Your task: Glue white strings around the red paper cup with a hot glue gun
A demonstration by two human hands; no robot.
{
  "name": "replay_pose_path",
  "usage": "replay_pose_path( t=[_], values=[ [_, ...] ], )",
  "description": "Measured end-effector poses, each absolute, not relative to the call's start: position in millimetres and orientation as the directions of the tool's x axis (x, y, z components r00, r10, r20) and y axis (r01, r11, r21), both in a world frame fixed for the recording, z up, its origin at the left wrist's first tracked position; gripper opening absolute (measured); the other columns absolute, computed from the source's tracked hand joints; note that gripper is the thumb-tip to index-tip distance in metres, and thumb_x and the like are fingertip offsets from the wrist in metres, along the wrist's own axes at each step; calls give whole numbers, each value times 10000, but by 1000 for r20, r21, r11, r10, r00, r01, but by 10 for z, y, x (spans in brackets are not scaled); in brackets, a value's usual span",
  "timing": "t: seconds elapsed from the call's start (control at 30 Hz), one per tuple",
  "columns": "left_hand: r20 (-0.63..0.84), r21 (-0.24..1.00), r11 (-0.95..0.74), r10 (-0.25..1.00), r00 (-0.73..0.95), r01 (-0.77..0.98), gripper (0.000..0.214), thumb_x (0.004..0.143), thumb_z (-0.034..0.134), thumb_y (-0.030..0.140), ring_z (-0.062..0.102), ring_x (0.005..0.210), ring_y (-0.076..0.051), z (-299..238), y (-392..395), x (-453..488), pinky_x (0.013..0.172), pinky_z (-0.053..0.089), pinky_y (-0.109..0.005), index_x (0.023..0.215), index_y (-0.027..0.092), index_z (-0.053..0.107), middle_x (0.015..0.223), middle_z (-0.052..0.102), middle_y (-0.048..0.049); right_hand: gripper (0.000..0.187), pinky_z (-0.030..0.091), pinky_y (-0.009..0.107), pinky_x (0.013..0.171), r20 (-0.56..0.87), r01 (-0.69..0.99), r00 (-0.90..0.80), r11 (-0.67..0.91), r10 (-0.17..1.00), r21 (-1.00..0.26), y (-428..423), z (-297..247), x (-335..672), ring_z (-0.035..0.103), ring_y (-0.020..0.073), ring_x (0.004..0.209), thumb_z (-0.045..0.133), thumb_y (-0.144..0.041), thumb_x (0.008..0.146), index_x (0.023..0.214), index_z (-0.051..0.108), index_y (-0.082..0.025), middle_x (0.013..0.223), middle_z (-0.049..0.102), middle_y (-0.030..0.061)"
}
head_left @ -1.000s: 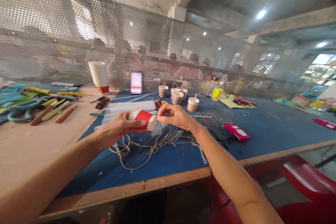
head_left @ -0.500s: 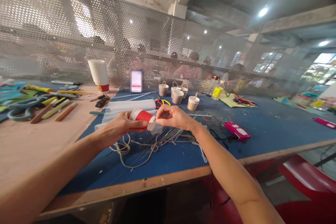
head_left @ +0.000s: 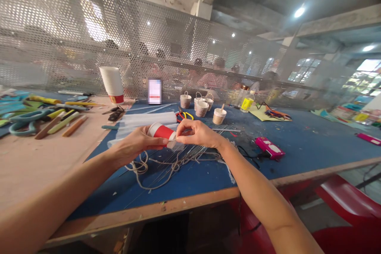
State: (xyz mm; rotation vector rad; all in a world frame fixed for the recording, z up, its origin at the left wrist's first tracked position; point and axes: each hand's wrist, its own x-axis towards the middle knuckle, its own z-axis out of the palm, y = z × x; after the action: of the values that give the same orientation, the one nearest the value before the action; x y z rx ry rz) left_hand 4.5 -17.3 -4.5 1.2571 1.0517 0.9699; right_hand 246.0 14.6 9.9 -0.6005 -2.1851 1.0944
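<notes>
A red and white paper cup (head_left: 162, 131) lies tilted on its side in my left hand (head_left: 138, 143), whose thumb and fingers close around it. At the cup's right end, my right hand (head_left: 193, 133) pinches with thumb and forefinger. Whatever sits between those fingertips is too small to make out. Below both hands, a beige cord (head_left: 169, 176) spreads in loose loops over the blue table mat (head_left: 196, 190). Thin clear sticks (head_left: 193, 152) lie under and beside the cord. Just behind the cup are red and yellow handled pliers (head_left: 186, 116) and a bundle of translucent strips (head_left: 149, 118).
Several small handled buckets (head_left: 201, 108) and a cup of paste with a stick (head_left: 219, 116) stand behind. Stacked paper cups (head_left: 111, 83), a phone (head_left: 154, 91) and scissors (head_left: 26, 121) are leftward. A magenta device (head_left: 270, 147) lies right. A perforated screen (head_left: 172, 39) rises behind.
My right fingertips have shifted very slightly left, closer against the end of the cup. My left hand keeps the cup in nearly the same place.
</notes>
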Motion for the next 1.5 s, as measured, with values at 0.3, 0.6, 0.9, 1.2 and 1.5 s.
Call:
replay_pose_path(
  t=[0.3, 0.6, 0.9, 1.2, 1.5],
  values=[
    [-93, 995, 86, 970, 224, 43, 420, 496, 1004, 304, 694, 678, -145, -51, -168, 68, 645, 581, -223, 828, 170, 786, 766, 796, -23, 113, 547, 327, 928, 305, 141, -700, 544, 646, -827, 110, 124, 2448, 640, 140, 900, 752, -279, 841, 867, 673, -202, 925, 657, 0],
    [-66, 997, 57, 965, 255, 43, 408, 530, 986, 286, 664, 687, -134, -57, -169, 61, 645, 555, -213, 857, 156, 778, 757, 782, -9, 112, 548, 323, 904, 333, 135, -691, 567, 641, -812, 126, 111, 2442, 640, 138, 877, 747, -276, 851, 878, 677, -193, 918, 658, 8],
    [-31, 998, 15, 971, 237, 69, 350, 553, 959, 248, 638, 672, -147, -31, -209, 77, 630, 536, -236, 825, 161, 757, 727, 756, 1, 139, 549, 331, 915, 308, 164, -680, 548, 665, -820, 104, 127, 2434, 639, 141, 873, 751, -304, 845, 875, 668, -196, 921, 656, 7],
    [-5, 996, -14, 977, 214, 89, 362, 571, 953, 263, 618, 658, -141, -43, -216, 91, 614, 517, -237, 833, 156, 727, 720, 738, 9, 149, 545, 322, 890, 307, 176, -665, 542, 681, -821, 113, 128, 2431, 635, 141, 853, 758, -301, 841, 879, 672, -185, 915, 668, 17],
    [19, 993, -44, 975, 222, 106, 375, 584, 947, 293, 613, 659, -141, -41, -215, 74, 635, 501, -248, 842, 151, 715, 720, 736, 9, 244, 534, 333, 866, 298, 203, -638, 528, 710, -825, 149, 110, 2438, 637, 155, 851, 793, -384, 818, 894, 677, -184, 904, 685, 25]
  ],
)
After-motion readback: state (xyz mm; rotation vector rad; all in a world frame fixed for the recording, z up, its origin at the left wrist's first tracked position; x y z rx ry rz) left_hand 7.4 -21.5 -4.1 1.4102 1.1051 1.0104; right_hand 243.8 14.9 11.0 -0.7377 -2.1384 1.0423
